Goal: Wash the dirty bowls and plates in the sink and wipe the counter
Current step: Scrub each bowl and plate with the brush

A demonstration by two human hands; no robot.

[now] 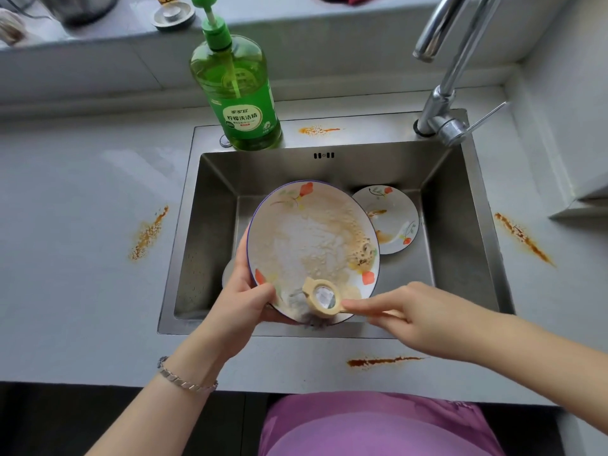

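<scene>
Holding one sudsy plate [309, 238], one brush [324, 296]: two hands [245, 299] [424, 315]; second plate [393, 218] in sink [460, 232].

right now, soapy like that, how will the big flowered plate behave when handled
Probably slippery: foam covers the large flowered plate, and only the left hand grips it, at one rim. It looks like glazed ceramic, so likely stiff but breakable if it drops into the steel sink or onto the small plate there.

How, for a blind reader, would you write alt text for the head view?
A left hand holds a sudsy plate over the sink while the right hand holds a brush against it. A second dirty plate lies in the sink; orange stains streak the counter.
</scene>
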